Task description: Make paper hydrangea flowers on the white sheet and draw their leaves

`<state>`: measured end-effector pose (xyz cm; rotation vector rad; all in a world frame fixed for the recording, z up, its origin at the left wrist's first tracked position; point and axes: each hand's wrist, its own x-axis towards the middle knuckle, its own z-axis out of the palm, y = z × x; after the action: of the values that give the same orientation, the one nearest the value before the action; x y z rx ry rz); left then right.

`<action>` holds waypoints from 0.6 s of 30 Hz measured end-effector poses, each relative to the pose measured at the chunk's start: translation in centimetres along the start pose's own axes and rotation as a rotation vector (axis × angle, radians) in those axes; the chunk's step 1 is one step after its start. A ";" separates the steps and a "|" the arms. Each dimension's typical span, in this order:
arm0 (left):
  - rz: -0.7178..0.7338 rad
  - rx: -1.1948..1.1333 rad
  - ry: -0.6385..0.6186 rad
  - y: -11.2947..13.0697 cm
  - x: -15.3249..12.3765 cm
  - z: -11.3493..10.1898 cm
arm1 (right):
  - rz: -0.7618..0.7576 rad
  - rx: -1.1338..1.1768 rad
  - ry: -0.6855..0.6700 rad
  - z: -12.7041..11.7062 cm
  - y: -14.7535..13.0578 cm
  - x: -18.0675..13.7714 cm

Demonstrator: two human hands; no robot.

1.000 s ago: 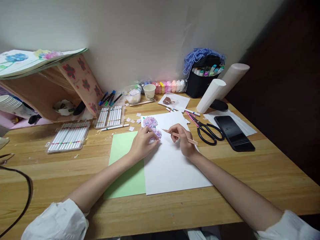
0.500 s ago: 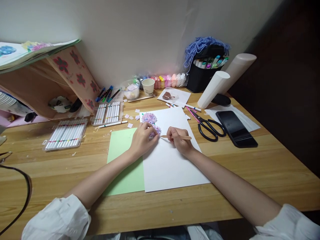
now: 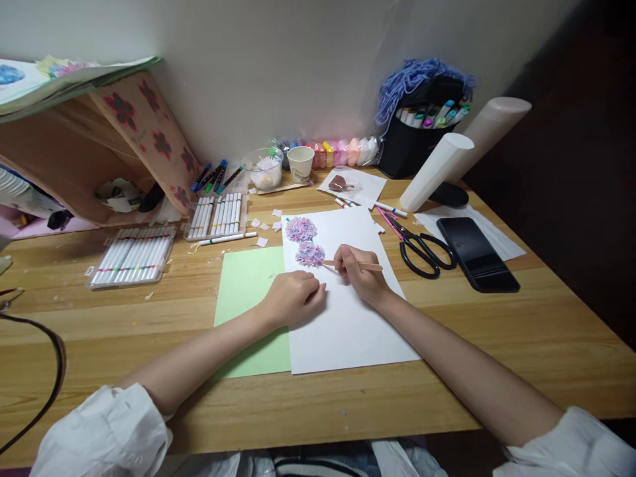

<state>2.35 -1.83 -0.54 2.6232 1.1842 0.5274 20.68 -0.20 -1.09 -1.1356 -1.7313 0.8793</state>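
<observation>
A white sheet (image 3: 348, 318) lies on the wooden desk with two purple paper flower clusters (image 3: 309, 254) near its top left corner. My right hand (image 3: 360, 273) is closed on a thin wooden stick (image 3: 368, 266), whose tip reaches the lower cluster. My left hand (image 3: 293, 298) rests on the sheet's left edge just below the flowers, its fingers curled in loosely and nothing visible in them. A green sheet (image 3: 248, 298) lies under my left wrist.
Black scissors (image 3: 422, 250) and a dark phone (image 3: 477, 253) lie to the right. Trays of white markers (image 3: 132, 256) and small paper squares sit to the left. A paper cup (image 3: 301, 162), a clear bowl, clay packs, a marker bag (image 3: 422, 136) and white rolls line the wall.
My left hand has drawn back off the lower flower cluster toward me, uncovering it. My right hand has turned the stick so that its tip points at that cluster.
</observation>
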 end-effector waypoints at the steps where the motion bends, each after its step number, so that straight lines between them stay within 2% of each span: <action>1: 0.022 0.009 -0.034 0.1 0.0 0.0 | 0.006 -0.004 -0.002 0.0 0.0 0.0; 7: 0.050 0.023 -0.102 0.2 0.3 0.0 | 0.051 -0.018 -0.009 0.1 0.0 0.2; 13: 0.085 0.015 -0.150 0.0 0.3 0.0 | 0.114 0.012 0.055 0.8 -0.4 0.5; 18: 0.069 0.026 -0.157 0.2 0.4 -0.2 | 0.056 0.002 0.116 1.0 -0.4 0.0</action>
<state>2.66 -1.69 -0.22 2.6786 1.0627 0.3133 19.64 -0.40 -1.12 -1.2146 -1.6110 0.8320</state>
